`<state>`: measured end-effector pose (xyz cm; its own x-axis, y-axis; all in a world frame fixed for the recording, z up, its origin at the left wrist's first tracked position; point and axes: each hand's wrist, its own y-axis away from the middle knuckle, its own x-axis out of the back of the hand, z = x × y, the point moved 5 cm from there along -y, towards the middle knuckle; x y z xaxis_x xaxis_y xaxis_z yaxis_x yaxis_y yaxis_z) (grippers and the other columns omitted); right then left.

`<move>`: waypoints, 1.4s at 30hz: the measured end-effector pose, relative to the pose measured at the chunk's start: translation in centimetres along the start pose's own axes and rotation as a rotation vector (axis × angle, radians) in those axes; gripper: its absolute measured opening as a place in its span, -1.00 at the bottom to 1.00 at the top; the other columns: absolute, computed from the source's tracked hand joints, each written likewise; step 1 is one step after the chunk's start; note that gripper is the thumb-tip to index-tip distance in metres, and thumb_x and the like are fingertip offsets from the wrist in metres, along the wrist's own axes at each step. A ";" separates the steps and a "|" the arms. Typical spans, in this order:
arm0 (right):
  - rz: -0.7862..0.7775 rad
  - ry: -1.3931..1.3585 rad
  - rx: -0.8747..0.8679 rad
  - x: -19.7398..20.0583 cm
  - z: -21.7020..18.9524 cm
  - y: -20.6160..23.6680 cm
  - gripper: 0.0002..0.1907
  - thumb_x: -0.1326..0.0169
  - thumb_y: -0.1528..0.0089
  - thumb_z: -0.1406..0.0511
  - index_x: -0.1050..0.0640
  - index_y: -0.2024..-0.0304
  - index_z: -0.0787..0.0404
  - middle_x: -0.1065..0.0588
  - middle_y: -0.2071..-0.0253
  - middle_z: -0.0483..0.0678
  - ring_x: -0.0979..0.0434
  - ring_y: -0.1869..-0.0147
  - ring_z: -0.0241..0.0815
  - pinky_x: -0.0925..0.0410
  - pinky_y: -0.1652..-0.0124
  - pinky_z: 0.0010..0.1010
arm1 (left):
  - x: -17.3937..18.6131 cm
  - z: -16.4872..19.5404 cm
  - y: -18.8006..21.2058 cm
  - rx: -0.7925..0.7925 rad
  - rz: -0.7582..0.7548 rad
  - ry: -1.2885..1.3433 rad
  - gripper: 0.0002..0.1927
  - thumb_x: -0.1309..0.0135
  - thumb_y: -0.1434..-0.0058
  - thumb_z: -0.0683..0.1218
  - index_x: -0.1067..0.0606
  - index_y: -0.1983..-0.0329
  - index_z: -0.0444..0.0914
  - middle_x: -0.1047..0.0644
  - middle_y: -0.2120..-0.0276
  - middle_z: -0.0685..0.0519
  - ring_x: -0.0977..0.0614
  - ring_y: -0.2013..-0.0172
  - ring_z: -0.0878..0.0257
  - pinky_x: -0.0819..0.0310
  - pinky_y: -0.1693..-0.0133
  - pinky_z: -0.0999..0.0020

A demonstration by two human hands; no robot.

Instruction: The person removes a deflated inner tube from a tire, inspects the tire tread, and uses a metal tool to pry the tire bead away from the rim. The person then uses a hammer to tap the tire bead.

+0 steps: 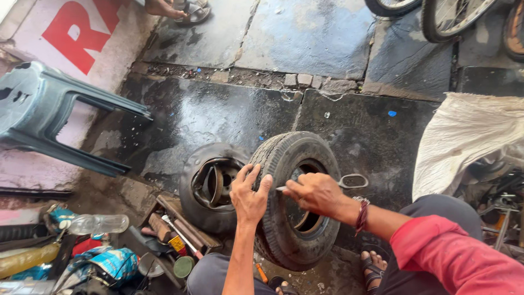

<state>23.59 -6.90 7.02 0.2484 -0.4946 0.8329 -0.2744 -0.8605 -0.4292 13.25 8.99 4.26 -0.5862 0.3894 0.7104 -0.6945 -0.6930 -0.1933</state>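
Left hand braces tyre | right hand grips scissors, tip under left fingers | keep fingers clear.

A grey plastic stool lay tipped on its side at the left, against a pink wall painted with red lettering. Below it sat a clear plastic bottle among crumpled blue packaging and a yellow tube. A second black wheel (its rim showing through the middle) leaned on wet dark paving slabs. A dirty white sack slumped at the right. Bicycle wheels stood along the top edge, and someone else's sandalled foot showed at the top.
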 end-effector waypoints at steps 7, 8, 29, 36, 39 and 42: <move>-0.398 0.221 -0.394 1.0 7.4 0.2 -0.66 0.00 -0.31 0.06 -0.65 0.41 0.04 -0.62 0.39 0.01 -0.67 0.27 0.01 -0.48 0.31 -0.17 | 0.8 1.7 0.5 -0.219 0.155 -0.043 -0.53 -0.31 -0.11 0.08 -0.64 -0.02 -0.26 -0.55 -0.12 -0.11 -0.55 -0.16 -0.09 -0.39 -0.21 0.05; -0.282 0.194 -0.429 2.0 7.8 -0.5 -0.71 0.01 -0.27 0.09 -0.67 0.36 0.00 -0.62 0.39 0.01 -0.66 0.29 0.06 -0.48 0.32 -0.11 | 0.8 1.9 0.4 -0.236 0.133 -0.030 -0.52 -0.31 -0.09 0.07 -0.65 -0.02 -0.26 -0.55 -0.13 -0.12 -0.55 -0.15 -0.09 -0.39 -0.19 0.04; -0.288 -0.123 -0.845 9.1 9.7 9.3 -0.55 0.02 -0.25 -0.11 -0.69 0.14 -0.02 -0.63 0.38 0.11 -0.62 0.19 0.24 -0.43 0.18 -0.01 | 5.1 7.8 4.8 -0.857 -0.471 -0.292 -0.45 -0.19 -0.02 -0.14 -0.58 -0.14 0.05 -0.43 -0.28 0.02 -0.30 -0.34 -0.02 -0.05 -0.25 -0.22; -0.327 -0.137 -0.737 8.1 7.3 8.1 -0.54 0.03 -0.25 -0.13 -0.68 0.13 -0.03 -0.62 0.40 0.13 -0.63 0.19 0.22 -0.43 0.15 0.01 | 9.3 2.7 2.4 -0.186 -0.427 -0.205 -0.46 -0.26 -0.12 0.01 -0.52 -0.20 -0.13 -0.46 -0.26 -0.07 -0.46 -0.24 -0.02 -0.30 -0.19 0.14; -0.303 -0.153 -0.722 7.8 7.0 7.1 -0.54 0.02 -0.25 -0.12 -0.68 0.13 -0.03 -0.63 0.38 0.13 -0.63 0.19 0.23 -0.44 0.15 0.01 | 10.6 0.7 1.0 0.024 -0.375 -0.008 -0.32 -0.33 -0.04 0.11 -0.50 -0.24 -0.16 -0.53 -0.21 -0.10 -0.54 -0.24 0.02 -0.35 -0.22 0.20; -0.302 -0.129 -0.716 7.6 7.2 6.4 -0.54 0.02 -0.25 -0.12 -0.69 0.12 -0.03 -0.62 0.36 0.13 -0.62 0.17 0.26 -0.44 0.15 0.04 | 11.3 0.0 -0.2 0.047 -0.335 0.087 -0.31 -0.32 -0.04 0.08 -0.51 -0.26 -0.19 -0.56 -0.19 -0.13 -0.54 -0.25 0.05 -0.32 -0.24 0.21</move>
<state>30.42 -17.06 8.05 0.5017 -0.2998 0.8114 -0.6986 -0.6936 0.1756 6.76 13.52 12.39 -0.3638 0.6486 0.6685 -0.8355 -0.5446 0.0738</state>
